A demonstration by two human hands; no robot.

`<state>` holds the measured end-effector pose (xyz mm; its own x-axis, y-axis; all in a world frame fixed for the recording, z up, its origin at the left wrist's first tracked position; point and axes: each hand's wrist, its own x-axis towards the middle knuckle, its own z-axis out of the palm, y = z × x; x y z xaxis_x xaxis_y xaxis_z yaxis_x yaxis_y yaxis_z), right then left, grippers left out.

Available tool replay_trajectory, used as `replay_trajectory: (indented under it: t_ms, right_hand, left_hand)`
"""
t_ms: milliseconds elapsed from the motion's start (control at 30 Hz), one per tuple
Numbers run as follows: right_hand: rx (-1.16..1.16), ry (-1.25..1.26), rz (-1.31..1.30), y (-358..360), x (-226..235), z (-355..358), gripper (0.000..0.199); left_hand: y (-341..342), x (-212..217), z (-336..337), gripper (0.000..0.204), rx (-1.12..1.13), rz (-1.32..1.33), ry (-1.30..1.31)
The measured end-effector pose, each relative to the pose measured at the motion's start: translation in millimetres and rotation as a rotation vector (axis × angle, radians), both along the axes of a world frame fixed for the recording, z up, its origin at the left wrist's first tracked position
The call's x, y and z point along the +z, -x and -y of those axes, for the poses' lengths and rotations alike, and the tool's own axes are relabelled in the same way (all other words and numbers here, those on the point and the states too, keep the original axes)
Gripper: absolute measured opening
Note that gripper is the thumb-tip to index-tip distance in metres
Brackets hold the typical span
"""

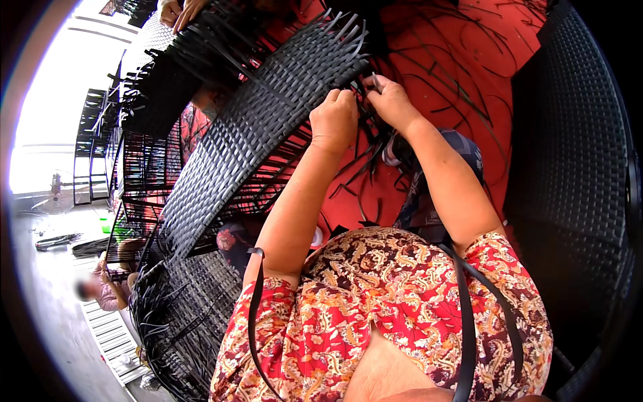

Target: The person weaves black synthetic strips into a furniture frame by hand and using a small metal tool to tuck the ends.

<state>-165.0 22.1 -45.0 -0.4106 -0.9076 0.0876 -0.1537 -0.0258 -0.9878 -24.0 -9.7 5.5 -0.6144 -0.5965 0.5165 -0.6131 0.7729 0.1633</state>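
A long dark grey woven panel (pixel 258 130), made of flat plastic strips, slants from lower left to upper middle. Loose strip ends (pixel 345 30) stick out at its far end. My left hand (pixel 335 120) is closed at the panel's right edge, its fingers curled; whatever they grip is hidden. Just to the right, my right hand (pixel 392 104) pinches a small, thin greyish piece (pixel 377 83) between thumb and finger. It is too small to tell what it is. Both hands are close together beside the panel's edge, near its far end.
Cut black strips lie scattered on the red floor covering (pixel 429 53). A large woven panel (pixel 569 134) stands at the right. Another person's hands (pixel 181 12) touch weaving at the upper left. A round woven piece (pixel 194 321) and a person in pink (pixel 110 291) are at the lower left.
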Motion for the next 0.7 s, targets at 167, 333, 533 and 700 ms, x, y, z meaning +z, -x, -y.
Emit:
replay_trajectory:
  t_ms: [167,333,533,700]
  right_hand:
    - [-0.028,-0.012,-0.049,11.5,6.8,2.4,0.019]
    - [-0.086,0.016,-0.028,10.5,-8.9,3.4,0.020]
    - [-0.056,0.002,-0.086,4.2,1.4,2.3,0.022]
    - [-0.045,0.100,-0.037,-0.3,-2.4,4.6,0.025]
  left_hand:
    - [15.8,-8.5,0.1,0.010,0.132,0.094,-0.021]
    - [21.6,-7.1,-0.3,0.013,0.160,0.087,-0.051]
    - [19.4,-3.0,0.3,0.016,0.209,0.145,-0.058]
    - [19.3,-2.6,-0.4,0.011,0.187,0.171,-0.048]
